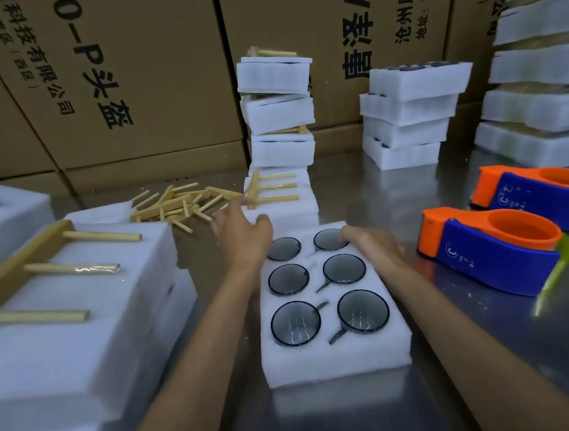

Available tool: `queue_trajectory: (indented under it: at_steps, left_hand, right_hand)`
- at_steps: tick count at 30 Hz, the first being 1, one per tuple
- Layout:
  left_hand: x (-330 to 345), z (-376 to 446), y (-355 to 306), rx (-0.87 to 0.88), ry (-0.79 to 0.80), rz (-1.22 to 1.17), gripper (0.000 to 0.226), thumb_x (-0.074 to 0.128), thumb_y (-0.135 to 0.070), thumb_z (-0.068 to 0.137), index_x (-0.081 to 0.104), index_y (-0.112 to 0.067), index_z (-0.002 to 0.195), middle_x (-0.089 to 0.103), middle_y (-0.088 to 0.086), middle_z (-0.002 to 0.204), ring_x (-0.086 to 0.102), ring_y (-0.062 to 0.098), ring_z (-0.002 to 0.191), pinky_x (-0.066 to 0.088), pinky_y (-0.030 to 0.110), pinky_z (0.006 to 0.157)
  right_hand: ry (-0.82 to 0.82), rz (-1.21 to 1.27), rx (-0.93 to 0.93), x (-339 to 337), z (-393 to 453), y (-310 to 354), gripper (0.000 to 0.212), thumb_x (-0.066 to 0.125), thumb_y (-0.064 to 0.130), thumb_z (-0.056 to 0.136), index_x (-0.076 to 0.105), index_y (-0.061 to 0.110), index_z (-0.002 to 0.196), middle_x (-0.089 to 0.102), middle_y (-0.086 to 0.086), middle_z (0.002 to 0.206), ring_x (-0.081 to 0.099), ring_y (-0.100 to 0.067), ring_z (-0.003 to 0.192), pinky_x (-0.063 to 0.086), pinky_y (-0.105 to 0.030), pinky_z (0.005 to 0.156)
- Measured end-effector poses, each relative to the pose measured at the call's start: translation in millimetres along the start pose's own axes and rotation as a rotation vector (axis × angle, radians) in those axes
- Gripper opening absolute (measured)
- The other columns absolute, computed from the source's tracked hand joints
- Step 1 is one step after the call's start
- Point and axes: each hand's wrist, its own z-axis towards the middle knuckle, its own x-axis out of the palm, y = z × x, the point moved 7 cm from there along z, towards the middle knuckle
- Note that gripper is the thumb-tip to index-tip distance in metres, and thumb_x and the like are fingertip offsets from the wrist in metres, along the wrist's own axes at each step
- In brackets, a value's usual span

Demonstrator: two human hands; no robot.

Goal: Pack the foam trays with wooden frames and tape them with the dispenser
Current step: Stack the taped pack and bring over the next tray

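**Ana:** Head view, starting at the left: why were those foam blocks (80, 336) stacked there with a wooden frame (37, 271) lying on top?

**Ben:** I'd judge they were trays already fitted with a frame, set aside near the table edge where they wouldn't crowd the work. Its pegs pointed right, flat on the foam.

**Ana:** And the loose pile of frames (179, 204) behind them?

**Ben:** That was the supply, heaped on the steel table (477, 353) within reach of the left hand (240, 234). That hand hovered above the table between the pile and the far corner of the foam tray (337, 358), fingers spread and relaxed, gripping nothing. It looked aimed at the frames, probably to fetch one.

**Ana:** So the tray itself was where?

**Ben:** Centre of the table, right before the person, six round dark lenses (296, 322) seated in its pockets, no frame on it yet.

**Ana:** And the right hand (371, 243)?

**Ben:** It rested on the tray's far right corner, fingers lightly curved over the edge by the top-right pocket. I'd say it steadied the light foam so it wouldn't slide.

**Ana:** The tape?

**Ben:** Two orange-and-blue dispensers (492, 252) lay just right of the tray, untouched, close to the right hand for the taping step. More trays stood stacked behind (279, 112), against cardboard cartons (126, 74).
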Motion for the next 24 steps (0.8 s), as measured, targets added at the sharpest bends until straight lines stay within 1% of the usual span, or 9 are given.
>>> queue_trajectory:
  at_steps: [1,3,4,6,9,12,17,20,24]
  left_hand:
    - [2.1,15.9,1.8,-0.073,-0.052,0.022,0.036,0.055,-0.016,0.088,0.054,-0.02,0.124,0.044,0.009,0.134,0.031,0.026,0.134,0.028,0.042,0.11]
    - [4.6,46.9,5.3,-0.196,-0.136,0.053,0.042,0.055,-0.017,0.086,0.049,-0.019,0.127,0.039,0.012,0.14,0.027,0.028,0.137,0.024,0.042,0.108]
    - [4.6,61.7,8.0,-0.241,-0.17,0.073,0.045,0.055,-0.017,0.085,0.047,-0.019,0.129,0.037,0.012,0.141,0.026,0.028,0.138,0.023,0.042,0.108]
    - [2.6,90.5,17.8,-0.288,-0.226,0.146,0.049,0.055,-0.021,0.085,0.044,-0.015,0.132,0.033,0.014,0.145,0.025,0.03,0.139,0.023,0.045,0.11]
    - [-5.5,128.2,40.5,-0.364,-0.276,0.281,0.058,0.056,-0.026,0.086,0.037,-0.009,0.138,0.023,0.018,0.153,0.019,0.034,0.142,0.02,0.049,0.115]
    - [-20.5,159.8,58.9,-0.483,-0.365,0.3,0.058,0.053,-0.031,0.091,0.035,-0.008,0.14,0.021,0.02,0.154,0.016,0.035,0.144,0.015,0.048,0.115]
    - [-20.5,193.1,76.5,-0.483,-0.407,0.384,0.062,0.054,-0.034,0.091,0.032,-0.009,0.144,0.02,0.019,0.155,0.018,0.035,0.144,0.016,0.053,0.116]
    - [-2.1,185.3,93.6,-0.483,-0.442,0.285,0.061,0.05,-0.028,0.091,0.031,-0.01,0.146,0.021,0.022,0.156,0.018,0.035,0.144,0.018,0.051,0.114]
    - [29.5,151.0,103.6,-0.335,-0.466,0.151,0.042,0.055,-0.016,0.088,0.049,-0.009,0.129,0.035,0.02,0.146,0.027,0.035,0.139,0.022,0.044,0.111]
  right_hand:
    - [-0.054,0.006,-0.031,0.2,2.9,1.3,0.036,0.045,0.06,0.066,0.071,0.039,0.079,0.066,0.005,0.099,0.048,-0.025,0.101,0.033,-0.044,0.101]
    - [-0.184,0.124,-0.038,-3.4,9.4,-3.6,0.034,0.042,0.064,0.07,0.071,0.047,0.075,0.071,0.011,0.085,0.056,-0.024,0.093,0.037,-0.043,0.101]
    - [-0.259,0.199,-0.029,-6.3,13.9,-8.9,0.038,0.041,0.065,0.07,0.073,0.044,0.073,0.073,0.01,0.079,0.062,-0.023,0.089,0.041,-0.044,0.1]
    - [-0.354,0.215,0.002,-8.6,20.1,-12.5,0.048,0.036,0.066,0.073,0.073,0.036,0.072,0.073,0.006,0.074,0.065,-0.022,0.082,0.047,-0.044,0.096]
    - [-0.414,0.125,0.039,-8.8,29.2,-16.6,0.061,0.027,0.064,0.078,0.073,0.025,0.073,0.073,0.002,0.082,0.063,-0.027,0.085,0.048,-0.043,0.093]
    - [-0.422,0.062,0.031,-7.3,37.4,-24.2,0.06,0.022,0.054,0.081,0.073,0.023,0.074,0.074,0.0,0.086,0.062,-0.03,0.086,0.046,-0.045,0.096]
    - [-0.431,-0.016,0.006,-4.9,43.1,-22.1,0.057,0.021,0.05,0.078,0.073,0.027,0.071,0.073,0.0,0.082,0.06,-0.029,0.082,0.046,-0.044,0.095]
    - [-0.412,0.016,0.023,-5.7,49.6,-25.2,0.053,0.024,0.052,0.078,0.073,0.031,0.075,0.073,0.002,0.084,0.063,-0.029,0.087,0.049,-0.043,0.09]
    - [-0.415,0.166,0.027,-16.0,50.9,-25.0,0.043,0.035,0.049,0.077,0.072,0.03,0.072,0.072,0.005,0.078,0.064,-0.023,0.082,0.05,-0.041,0.081]
